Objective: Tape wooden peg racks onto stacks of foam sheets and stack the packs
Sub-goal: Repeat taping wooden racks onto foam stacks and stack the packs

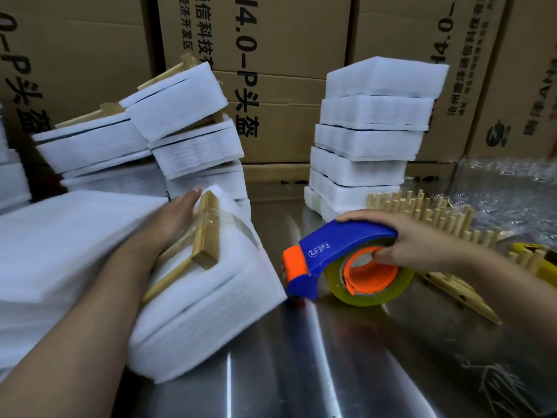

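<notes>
Pressing the wooden peg rack [206,236] onto the foam stack [217,312], the left hand [171,218] lies flat; the right hand [416,239] grips the tape dispenser [340,254].

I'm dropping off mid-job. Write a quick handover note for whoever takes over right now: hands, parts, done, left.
Left hand flat, pressing the peg rack onto the foam stack on the steel table.
Right hand grips the tape dispenser just right of that stack.
Done: one tape band crosses the rack's far end; finished packs piled back right and back left.
Left: probably tape the near end, stack this pack; loose racks wait behind the right hand.
</notes>
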`<state>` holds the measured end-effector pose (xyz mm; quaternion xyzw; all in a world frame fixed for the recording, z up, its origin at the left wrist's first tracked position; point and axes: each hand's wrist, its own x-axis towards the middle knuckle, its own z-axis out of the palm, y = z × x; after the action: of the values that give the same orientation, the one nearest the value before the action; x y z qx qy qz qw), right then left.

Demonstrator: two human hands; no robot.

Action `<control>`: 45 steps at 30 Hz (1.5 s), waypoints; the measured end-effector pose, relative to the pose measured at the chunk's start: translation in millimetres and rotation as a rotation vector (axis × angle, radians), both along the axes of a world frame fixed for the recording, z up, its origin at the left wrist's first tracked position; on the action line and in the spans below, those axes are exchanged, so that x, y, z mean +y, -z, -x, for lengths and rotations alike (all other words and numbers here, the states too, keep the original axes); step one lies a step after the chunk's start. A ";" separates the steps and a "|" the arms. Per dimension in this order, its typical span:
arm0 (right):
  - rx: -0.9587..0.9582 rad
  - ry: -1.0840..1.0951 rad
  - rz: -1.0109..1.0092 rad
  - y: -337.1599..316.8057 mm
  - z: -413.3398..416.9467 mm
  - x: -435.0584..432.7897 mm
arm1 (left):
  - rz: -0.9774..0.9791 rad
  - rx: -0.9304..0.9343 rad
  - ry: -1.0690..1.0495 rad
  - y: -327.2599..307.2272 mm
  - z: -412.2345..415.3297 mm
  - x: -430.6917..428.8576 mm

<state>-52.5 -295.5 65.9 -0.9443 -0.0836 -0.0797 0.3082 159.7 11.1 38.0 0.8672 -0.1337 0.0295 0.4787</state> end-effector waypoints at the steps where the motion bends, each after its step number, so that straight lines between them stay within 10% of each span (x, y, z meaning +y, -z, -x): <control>1: -0.063 0.026 -0.027 2.8 3.8 -1.1 | -0.019 -0.004 -0.012 -0.7 3.4 0.1; 8: -0.478 0.403 0.460 44.0 27.0 -2.9 | -0.121 -0.061 -0.033 -1.0 17.0 -13.8; 18: -0.541 0.192 0.666 91.8 61.1 -2.6 | -0.032 -0.021 -0.008 -5.1 17.6 -12.5; 28: -0.856 0.147 0.154 47.6 52.8 53.3 | -0.083 -0.010 0.001 -4.7 22.7 -6.2; 35: -0.280 0.082 -0.715 0.7 -31.0 125.0 | -0.074 -0.007 0.002 -5.7 25.2 -4.9; 45: 0.212 -0.107 -0.945 48.6 -58.7 142.3 | -0.093 0.020 0.050 -3.4 29.9 -21.9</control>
<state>6.2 -153.2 17.3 -0.6984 -0.0549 0.0038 0.7136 129.8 -10.8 41.4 0.8852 -0.1520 0.0028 0.4397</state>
